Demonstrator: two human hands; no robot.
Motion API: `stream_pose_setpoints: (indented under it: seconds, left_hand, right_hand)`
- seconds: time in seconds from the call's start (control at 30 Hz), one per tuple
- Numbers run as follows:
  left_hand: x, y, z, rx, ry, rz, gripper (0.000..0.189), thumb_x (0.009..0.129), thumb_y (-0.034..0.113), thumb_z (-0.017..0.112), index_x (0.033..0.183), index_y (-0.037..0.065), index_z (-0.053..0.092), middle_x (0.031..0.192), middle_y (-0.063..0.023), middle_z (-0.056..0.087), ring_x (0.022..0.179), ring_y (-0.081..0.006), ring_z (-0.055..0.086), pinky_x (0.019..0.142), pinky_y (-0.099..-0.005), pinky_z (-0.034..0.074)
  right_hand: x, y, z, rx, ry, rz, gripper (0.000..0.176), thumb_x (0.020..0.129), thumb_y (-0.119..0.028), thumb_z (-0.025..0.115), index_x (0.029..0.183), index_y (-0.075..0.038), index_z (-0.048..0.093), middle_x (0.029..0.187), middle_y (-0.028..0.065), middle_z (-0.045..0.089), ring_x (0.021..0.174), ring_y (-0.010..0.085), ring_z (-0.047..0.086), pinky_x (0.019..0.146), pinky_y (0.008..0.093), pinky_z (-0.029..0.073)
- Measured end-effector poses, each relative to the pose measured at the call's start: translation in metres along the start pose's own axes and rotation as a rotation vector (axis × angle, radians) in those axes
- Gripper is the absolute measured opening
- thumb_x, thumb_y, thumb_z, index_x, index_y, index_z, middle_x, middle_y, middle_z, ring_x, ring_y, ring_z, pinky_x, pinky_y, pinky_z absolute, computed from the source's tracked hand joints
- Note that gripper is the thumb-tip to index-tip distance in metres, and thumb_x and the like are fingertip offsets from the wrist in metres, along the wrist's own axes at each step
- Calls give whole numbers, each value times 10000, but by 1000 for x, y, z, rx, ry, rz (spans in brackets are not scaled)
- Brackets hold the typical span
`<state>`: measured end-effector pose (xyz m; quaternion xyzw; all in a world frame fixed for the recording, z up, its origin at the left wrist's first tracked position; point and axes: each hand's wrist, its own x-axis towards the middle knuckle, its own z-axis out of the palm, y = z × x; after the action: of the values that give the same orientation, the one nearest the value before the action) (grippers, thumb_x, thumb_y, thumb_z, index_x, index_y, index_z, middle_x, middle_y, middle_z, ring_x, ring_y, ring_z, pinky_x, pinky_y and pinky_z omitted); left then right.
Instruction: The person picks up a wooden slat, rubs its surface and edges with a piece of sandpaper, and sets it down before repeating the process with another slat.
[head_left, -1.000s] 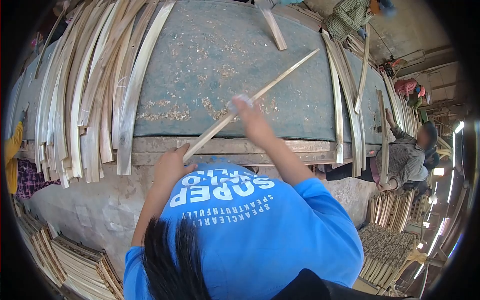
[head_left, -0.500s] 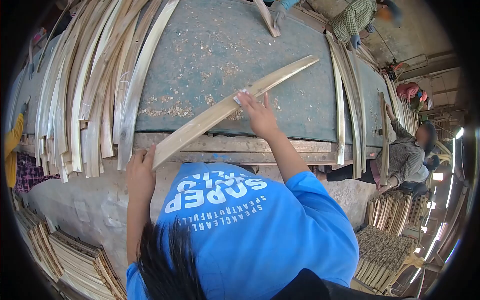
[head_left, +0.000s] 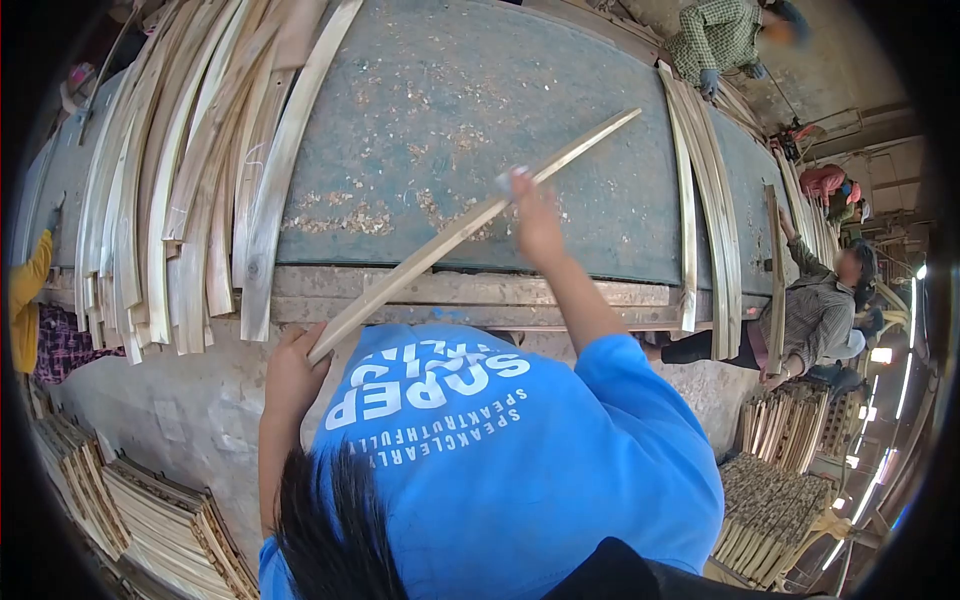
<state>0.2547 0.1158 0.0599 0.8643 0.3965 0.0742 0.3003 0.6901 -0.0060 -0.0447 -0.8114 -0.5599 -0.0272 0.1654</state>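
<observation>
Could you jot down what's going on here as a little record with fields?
Left hand: grips the near end of a strip
Right hand: presses a small pale pad on the strip, midway
Table: blue-green, strewn with shavings
Table's left: pile of curved strips
Nearby: another person seated at the right

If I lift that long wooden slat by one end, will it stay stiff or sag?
It would probably flex a little: the wooden slat looks thin edge-on and long, running from the left hand past the right hand. Likely light, as the left hand alone carries its near end. Seemingly flat like the stacked slats, so unlikely to roll.
</observation>
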Motion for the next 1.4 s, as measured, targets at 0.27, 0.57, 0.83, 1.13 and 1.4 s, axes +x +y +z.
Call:
stream_pose_setpoints:
  seconds: [0.27,0.57,0.83,1.13,1.4]
  left_hand:
    - [0,0,-4,-58,-164,-100,413,821,99,722,1232,60,713,985,-222,683,894,-407,673,814,-461,536]
    - [-1,12,0,319,114,0,677,694,-45,697,1346,100,590,1147,-124,602,1119,-359,578,917,-459,476]
    - [-1,12,5,380,-69,-93,671,674,-16,728,1305,111,538,1094,-120,631,1061,-352,619,861,-476,498]
    - [2,24,-3,332,-48,-74,647,663,118,841,1250,82,573,1063,-130,647,1021,-360,646,858,-467,519]
    - [-4,22,7,300,-55,-108,645,653,437,884,1116,56,646,1030,-146,675,947,-380,680,807,-489,538]
  right_hand:
    - [16,42,-5,-84,-1,-257,854,856,137,370,1636,-111,126,1652,100,330,1497,286,365,1234,616,145]
    - [-1,9,-24,-98,-195,-198,686,936,25,381,1598,-79,235,1546,185,463,1397,332,491,1257,521,198]
    - [-16,-1,-20,-32,-80,26,684,914,65,411,1577,-33,271,1553,216,441,1429,348,444,1249,532,200]
    - [24,26,-29,104,-282,216,707,923,91,385,1600,-33,221,1561,216,430,1407,368,465,1248,525,206]
    - [12,15,-4,203,-338,37,654,974,37,334,1606,-43,189,1644,181,300,1482,371,356,1276,478,149]
